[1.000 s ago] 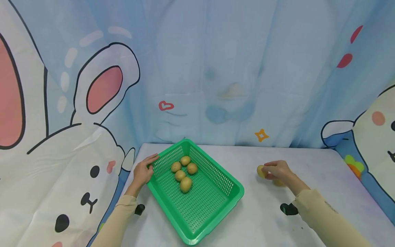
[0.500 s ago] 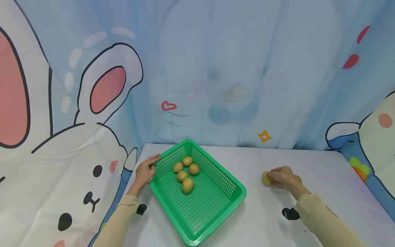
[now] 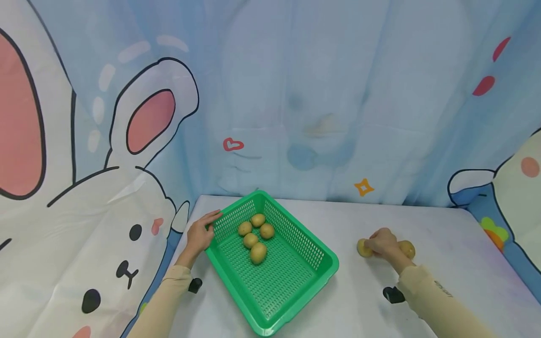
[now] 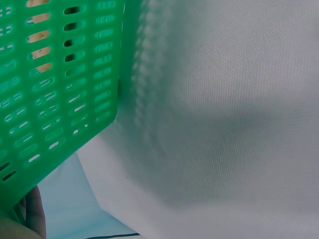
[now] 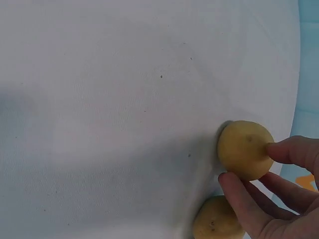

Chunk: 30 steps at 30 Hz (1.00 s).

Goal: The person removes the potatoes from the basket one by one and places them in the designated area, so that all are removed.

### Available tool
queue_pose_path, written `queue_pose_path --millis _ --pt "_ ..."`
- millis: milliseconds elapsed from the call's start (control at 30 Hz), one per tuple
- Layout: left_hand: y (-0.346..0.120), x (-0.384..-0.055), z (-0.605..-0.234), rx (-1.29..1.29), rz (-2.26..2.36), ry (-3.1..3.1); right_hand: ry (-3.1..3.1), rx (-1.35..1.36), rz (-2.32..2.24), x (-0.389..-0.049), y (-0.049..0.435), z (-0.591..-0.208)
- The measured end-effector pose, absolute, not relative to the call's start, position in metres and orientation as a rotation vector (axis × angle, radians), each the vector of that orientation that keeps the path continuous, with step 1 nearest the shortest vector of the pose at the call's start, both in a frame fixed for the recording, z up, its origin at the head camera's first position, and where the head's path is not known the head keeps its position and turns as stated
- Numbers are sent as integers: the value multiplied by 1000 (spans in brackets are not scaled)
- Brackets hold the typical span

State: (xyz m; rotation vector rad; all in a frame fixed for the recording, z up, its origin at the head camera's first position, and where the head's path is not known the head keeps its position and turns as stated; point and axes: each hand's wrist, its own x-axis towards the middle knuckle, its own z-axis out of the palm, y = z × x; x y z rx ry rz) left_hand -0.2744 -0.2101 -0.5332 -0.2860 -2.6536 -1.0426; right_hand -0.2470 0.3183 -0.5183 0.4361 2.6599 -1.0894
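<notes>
In the head view my left hand (image 3: 200, 234) grips the far left corner of a green plastic basket (image 3: 291, 303), fingers over its rim; the left wrist view shows fingers (image 4: 34, 211) at the basket's slotted wall (image 4: 55, 94). Several potatoes (image 3: 258, 253) lie in the basket's far left part. Over on the right, my right hand (image 3: 383, 243) pinches a yellow potato (image 5: 245, 150) between thumb and fingers, low over the white tabletop. A second potato (image 5: 218, 220) lies close beside it, just right of the hand in the head view.
The white-covered table (image 3: 351, 300) reaches back to a blue cartoon-print curtain (image 3: 321, 94). Dark wrist-worn devices show under both sleeves, one by the left wrist (image 3: 195, 285) and one by the right (image 3: 393, 295). White tabletop lies between basket and right hand.
The right hand has come slightly nearer and lower with its potato. The other potato now shows farther right of that hand. The left hand stays on the basket; the head view has shifted slightly.
</notes>
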Motion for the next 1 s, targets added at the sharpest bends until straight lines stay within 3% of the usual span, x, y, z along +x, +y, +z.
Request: queue_pose_path --millis 333,633,1000 --pt "-210 -273 -533 -292 -1035 -2641 2609 538 -1124 -249 321 -501" --pt "-210 -274 -533 -299 -1053 -2644 2435 358 -1286 -260 315 -464" --pt "-210 -273 -532 -285 -1048 -2658 2463 87 -1350 -259 247 -418"
